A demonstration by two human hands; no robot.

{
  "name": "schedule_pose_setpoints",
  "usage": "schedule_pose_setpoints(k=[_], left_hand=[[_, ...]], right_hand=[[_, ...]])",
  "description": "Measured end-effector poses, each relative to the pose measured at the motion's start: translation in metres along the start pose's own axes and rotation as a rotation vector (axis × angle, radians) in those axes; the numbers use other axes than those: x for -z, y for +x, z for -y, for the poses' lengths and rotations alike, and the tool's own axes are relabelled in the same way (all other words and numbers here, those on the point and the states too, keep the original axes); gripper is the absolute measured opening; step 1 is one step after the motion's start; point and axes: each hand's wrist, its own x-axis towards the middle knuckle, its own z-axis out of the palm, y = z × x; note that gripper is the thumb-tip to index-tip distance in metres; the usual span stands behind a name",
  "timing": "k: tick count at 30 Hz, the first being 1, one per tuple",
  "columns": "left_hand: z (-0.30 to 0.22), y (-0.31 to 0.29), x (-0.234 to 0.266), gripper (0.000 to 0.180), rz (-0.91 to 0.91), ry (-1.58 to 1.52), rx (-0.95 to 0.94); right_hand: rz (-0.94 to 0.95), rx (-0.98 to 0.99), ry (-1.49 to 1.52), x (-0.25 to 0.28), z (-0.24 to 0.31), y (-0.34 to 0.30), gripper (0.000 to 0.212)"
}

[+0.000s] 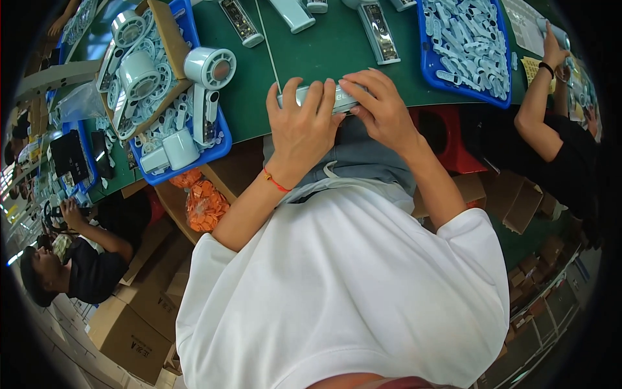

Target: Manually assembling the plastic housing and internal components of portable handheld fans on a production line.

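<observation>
At the near edge of the green table, both hands are closed on a pale blue fan handle [342, 99] lying crosswise. My left hand [298, 123] wraps its fingers over the left part of the handle. The fingers and thumb of my right hand [382, 110] grip the right end. Much of the handle is hidden under the fingers. Beyond it lie an open fan handle [379, 37] with a circuit board showing and another open handle [241, 23] farther left. A pale blue handle [293, 14] rests between them.
A cardboard box [173, 42] of fan parts sits on a blue bin [223, 139] at left. Another blue bin [476, 96] with small pale pieces stands at right. Orange pieces in a bag [206, 206] are below the table. Co-workers sit left [97, 266] and right [541, 123].
</observation>
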Motion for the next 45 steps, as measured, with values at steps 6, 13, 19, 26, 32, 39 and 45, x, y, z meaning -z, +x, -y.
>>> schedule_pose_setpoints(k=[6,13,19,26,32,39,45], left_hand=[[0.001,0.000,-0.008,0.044,-0.073,-0.023,-0.003],[0.003,0.001,-0.008,0.045,-0.093,-0.009,0.006],[0.001,0.007,0.006,0.049,0.026,-0.116,0.027],[0.018,-0.004,0.019,0.052,0.047,-0.099,0.064],[0.028,-0.008,0.018,0.044,-0.103,-0.110,0.166],[0.018,0.006,0.045,0.046,0.058,-0.167,0.285],[0.061,0.045,0.094,0.038,-0.059,-0.356,0.013]], right_hand=[[-0.082,0.036,-0.057,-0.009,-0.003,-0.004,0.043],[-0.095,0.055,-0.063,-0.010,-0.006,-0.002,0.043],[0.192,-0.001,-0.128,0.014,0.002,0.014,0.054],[0.162,0.156,-0.066,0.054,0.011,0.070,0.036],[-0.160,-0.091,-0.091,0.102,-0.135,0.238,0.027],[-0.013,-0.307,-0.585,0.063,-0.247,0.365,0.067],[0.286,-0.462,-0.568,0.061,-0.246,0.382,0.053]])
